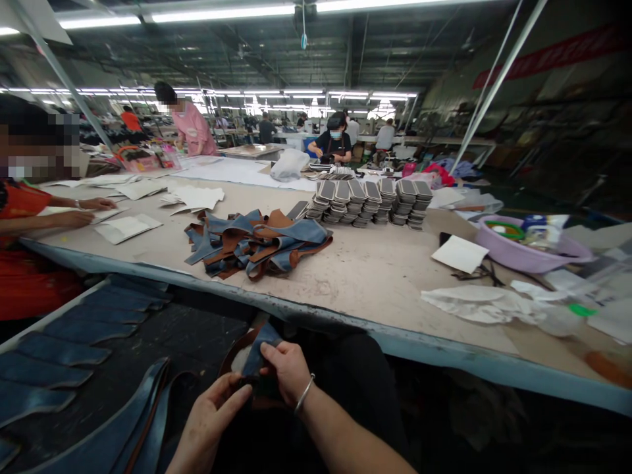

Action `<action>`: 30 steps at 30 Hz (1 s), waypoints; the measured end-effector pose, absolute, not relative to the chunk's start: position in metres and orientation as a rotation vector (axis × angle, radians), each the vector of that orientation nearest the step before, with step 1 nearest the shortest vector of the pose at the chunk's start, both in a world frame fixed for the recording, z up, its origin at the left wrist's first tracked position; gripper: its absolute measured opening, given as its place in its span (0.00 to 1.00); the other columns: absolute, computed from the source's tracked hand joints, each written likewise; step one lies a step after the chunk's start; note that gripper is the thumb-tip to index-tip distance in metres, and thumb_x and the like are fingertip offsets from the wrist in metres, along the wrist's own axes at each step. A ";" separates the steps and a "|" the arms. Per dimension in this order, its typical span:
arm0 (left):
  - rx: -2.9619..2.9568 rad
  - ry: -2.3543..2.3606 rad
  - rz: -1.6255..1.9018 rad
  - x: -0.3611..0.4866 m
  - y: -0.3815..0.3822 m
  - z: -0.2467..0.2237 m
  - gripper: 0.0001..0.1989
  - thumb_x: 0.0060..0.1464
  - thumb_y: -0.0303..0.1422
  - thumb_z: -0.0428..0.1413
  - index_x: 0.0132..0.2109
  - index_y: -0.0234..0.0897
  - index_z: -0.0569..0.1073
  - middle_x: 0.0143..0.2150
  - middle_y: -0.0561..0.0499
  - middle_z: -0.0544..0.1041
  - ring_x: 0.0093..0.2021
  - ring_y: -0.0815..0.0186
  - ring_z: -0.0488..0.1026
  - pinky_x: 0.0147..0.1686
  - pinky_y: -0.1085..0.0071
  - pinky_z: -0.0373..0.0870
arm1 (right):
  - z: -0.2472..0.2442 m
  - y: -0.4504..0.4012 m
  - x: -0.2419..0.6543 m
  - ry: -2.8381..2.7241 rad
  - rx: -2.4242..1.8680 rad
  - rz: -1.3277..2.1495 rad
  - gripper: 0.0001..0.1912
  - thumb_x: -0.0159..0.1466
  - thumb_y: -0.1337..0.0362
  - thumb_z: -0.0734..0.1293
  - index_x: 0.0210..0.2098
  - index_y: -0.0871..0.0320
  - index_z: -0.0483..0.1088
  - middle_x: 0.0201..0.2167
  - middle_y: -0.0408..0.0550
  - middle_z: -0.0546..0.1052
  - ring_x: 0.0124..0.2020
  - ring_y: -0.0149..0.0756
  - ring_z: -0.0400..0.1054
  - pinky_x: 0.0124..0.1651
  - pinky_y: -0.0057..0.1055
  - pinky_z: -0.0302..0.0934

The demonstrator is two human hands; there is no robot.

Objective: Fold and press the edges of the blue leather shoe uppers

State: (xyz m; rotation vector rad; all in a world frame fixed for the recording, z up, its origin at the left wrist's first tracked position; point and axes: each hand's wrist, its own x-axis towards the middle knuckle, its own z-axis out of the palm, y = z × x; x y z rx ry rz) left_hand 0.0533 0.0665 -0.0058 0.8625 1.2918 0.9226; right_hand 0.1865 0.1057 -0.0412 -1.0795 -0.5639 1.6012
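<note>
Low in front of me, below the table edge, both hands are on one blue leather piece (255, 354) with a brown underside. My right hand (287, 370) pinches its blue face between thumb and fingers, a bangle on the wrist. At the piece's lower left edge, my left hand (217, 407) closes thumb and fingertips on it. A pale patch shows on the brown side. To the left, blue leather pieces (64, 349) lie in an overlapping row on a black board (197, 336), and longer blue strips (133, 415) lie nearer me.
On the table (355, 276) is a heap of blue and brown leather strips (257, 240). Behind it stand stacks of grey panels (365, 201). A purple basin (533, 253) and crumpled white paper (478, 303) sit right. A co-worker in orange (29, 217) handles pale sheets at left.
</note>
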 end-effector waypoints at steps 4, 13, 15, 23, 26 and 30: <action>0.933 1.349 0.910 0.053 0.067 -0.007 0.15 0.41 0.41 0.64 0.33 0.34 0.76 0.26 0.52 0.77 0.31 0.62 0.73 0.31 0.74 0.69 | -0.042 0.105 0.184 -0.606 -1.080 1.591 0.24 0.45 0.46 0.73 0.21 0.65 0.72 0.17 0.44 0.71 0.20 0.28 0.63 0.25 0.27 0.60; 0.824 1.381 1.027 0.046 0.068 -0.009 0.17 0.39 0.39 0.65 0.36 0.33 0.77 0.28 0.50 0.80 0.31 0.60 0.75 0.32 0.70 0.70 | -0.045 0.101 0.189 -0.953 -0.986 1.648 0.24 0.49 0.46 0.71 0.28 0.64 0.74 0.20 0.41 0.68 0.22 0.26 0.60 0.28 0.25 0.57; 0.814 1.384 1.054 0.044 0.070 -0.014 0.17 0.40 0.39 0.64 0.36 0.34 0.77 0.29 0.51 0.80 0.31 0.60 0.75 0.33 0.71 0.70 | -0.044 0.098 0.190 -1.058 -0.939 1.706 0.23 0.49 0.48 0.71 0.31 0.63 0.74 0.22 0.41 0.69 0.23 0.26 0.60 0.28 0.25 0.56; 0.909 1.432 1.096 0.044 0.072 -0.036 0.14 0.43 0.39 0.63 0.37 0.38 0.75 0.33 0.57 0.78 0.37 0.66 0.72 0.38 0.77 0.67 | -0.042 0.094 0.188 -1.110 -1.009 1.592 0.10 0.49 0.62 0.71 0.31 0.59 0.74 0.23 0.40 0.70 0.26 0.28 0.60 0.30 0.24 0.55; 0.942 1.452 1.094 0.045 0.071 -0.039 0.14 0.44 0.40 0.62 0.38 0.39 0.75 0.33 0.56 0.77 0.39 0.65 0.72 0.40 0.77 0.66 | -0.039 0.095 0.187 -1.067 -1.025 1.602 0.07 0.48 0.64 0.70 0.28 0.59 0.75 0.24 0.41 0.72 0.26 0.30 0.62 0.31 0.25 0.57; 0.978 1.390 1.030 0.046 0.070 -0.032 0.14 0.44 0.39 0.63 0.39 0.38 0.75 0.35 0.53 0.79 0.40 0.62 0.73 0.40 0.75 0.68 | -0.033 0.095 0.186 -1.051 -1.019 1.553 0.07 0.48 0.67 0.67 0.28 0.59 0.75 0.21 0.39 0.70 0.24 0.27 0.58 0.29 0.24 0.54</action>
